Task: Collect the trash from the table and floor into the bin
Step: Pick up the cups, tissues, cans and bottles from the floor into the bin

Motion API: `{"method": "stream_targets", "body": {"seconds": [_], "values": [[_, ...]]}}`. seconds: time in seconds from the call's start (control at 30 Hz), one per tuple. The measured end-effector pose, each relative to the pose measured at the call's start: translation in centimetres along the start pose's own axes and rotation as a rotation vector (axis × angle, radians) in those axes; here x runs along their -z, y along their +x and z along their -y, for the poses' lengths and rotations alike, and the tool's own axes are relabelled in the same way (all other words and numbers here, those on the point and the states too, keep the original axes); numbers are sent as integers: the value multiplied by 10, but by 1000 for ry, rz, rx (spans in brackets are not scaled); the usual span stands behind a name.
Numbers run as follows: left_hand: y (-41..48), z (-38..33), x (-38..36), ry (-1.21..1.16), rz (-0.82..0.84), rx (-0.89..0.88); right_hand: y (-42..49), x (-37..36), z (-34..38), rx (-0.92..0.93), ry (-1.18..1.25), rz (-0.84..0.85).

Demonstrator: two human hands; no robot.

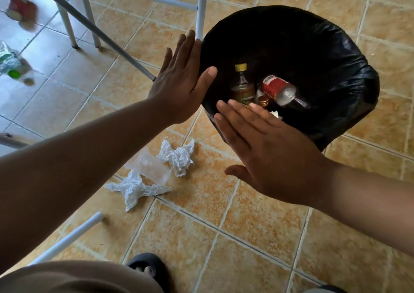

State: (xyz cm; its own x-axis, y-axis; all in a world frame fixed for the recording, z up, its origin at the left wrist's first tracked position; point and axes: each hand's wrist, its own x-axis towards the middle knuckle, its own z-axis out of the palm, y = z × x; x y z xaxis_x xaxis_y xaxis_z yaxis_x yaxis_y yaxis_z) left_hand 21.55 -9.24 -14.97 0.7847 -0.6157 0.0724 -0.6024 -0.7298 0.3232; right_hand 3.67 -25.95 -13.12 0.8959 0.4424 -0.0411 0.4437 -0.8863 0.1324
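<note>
A bin lined with a black bag [336, 53] stands on the tiled floor. Inside lie a glass bottle with a yellow cap [242, 84], a plastic bottle with a red label [280, 90] and a small gold cap. My left hand [179, 80] is flat and empty at the bin's left rim. My right hand [273, 156] is flat and empty over the near rim. On the floor below them lie two crumpled white tissues [178, 156] [134, 189] and a clear plastic wrapper [149, 166].
A glass tabletop at the left carries a red cup [19, 4] and a crumpled green-and-white package [10, 62]. White metal table and chair legs [201, 8] stand behind the bin. My sandalled foot [149, 268] is at the bottom.
</note>
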Motion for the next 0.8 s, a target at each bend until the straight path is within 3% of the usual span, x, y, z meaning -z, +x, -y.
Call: {"method": "stream_targets", "body": {"seconds": [0.1, 0.17, 0.27, 0.33, 0.4, 0.47, 0.63, 0.8], "values": [[-3, 7, -1, -56, -37, -52, 0, -4, -1, 10, -5, -21], [-7, 16, -5, -141, -148, -66, 0, -6, -2, 17, -5, -46], [-10, 38, -20, -286, -262, 62, -1, -8, -4, 26, -7, -57], [-14, 57, -35, -256, -81, 169, -1, -8, -4, 29, -10, -60], [-22, 74, -51, -82, 248, 217, -1, -8, -4, 29, -3, -64], [-36, 83, -67, 84, 472, 235, -1, -10, -4, 32, 1, -72], [-71, 77, -110, 357, 691, 219, -1, -11, -4, 35, 8, -92], [-87, 71, -130, 401, 788, 81, -2, -11, -5, 38, 23, -108]]}}
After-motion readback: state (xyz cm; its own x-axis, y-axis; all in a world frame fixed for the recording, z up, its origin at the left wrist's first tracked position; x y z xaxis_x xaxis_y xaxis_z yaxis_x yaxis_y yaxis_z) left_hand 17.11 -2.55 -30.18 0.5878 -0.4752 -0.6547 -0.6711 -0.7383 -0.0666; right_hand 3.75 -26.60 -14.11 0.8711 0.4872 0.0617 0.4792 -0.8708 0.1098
